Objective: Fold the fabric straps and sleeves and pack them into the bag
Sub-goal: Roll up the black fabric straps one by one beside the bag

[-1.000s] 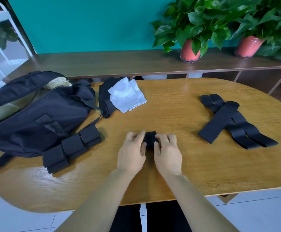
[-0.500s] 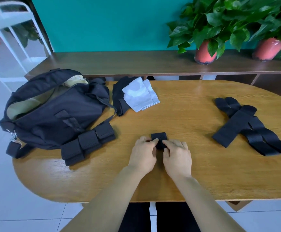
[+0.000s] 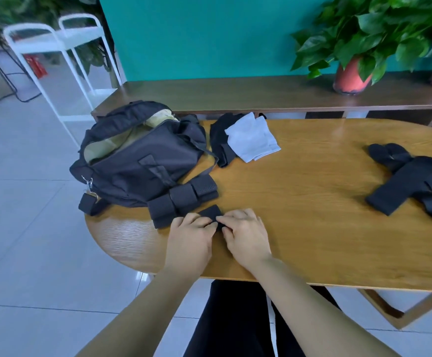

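Observation:
A small folded black strap [image 3: 211, 213] lies on the wooden table [image 3: 312, 202]. My left hand [image 3: 190, 235] and my right hand [image 3: 245, 235] both pinch it with curled fingertips, side by side. Just left of it sit three folded black straps [image 3: 182, 199] in a row against the open black bag [image 3: 142, 161]. A pile of unfolded black straps [image 3: 413, 181] lies at the right. A white sleeve [image 3: 252, 140] rests on a black sleeve [image 3: 220, 143] behind the bag.
A low wooden shelf [image 3: 261, 94] with potted plants [image 3: 351, 76] runs behind the table. A white metal rack [image 3: 63, 55] stands on the tiled floor at the left. The table's rounded end lies just below the bag.
Both hands have carried the folded strap leftward, close to the row of folded straps by the bag. The view has swung left as well.

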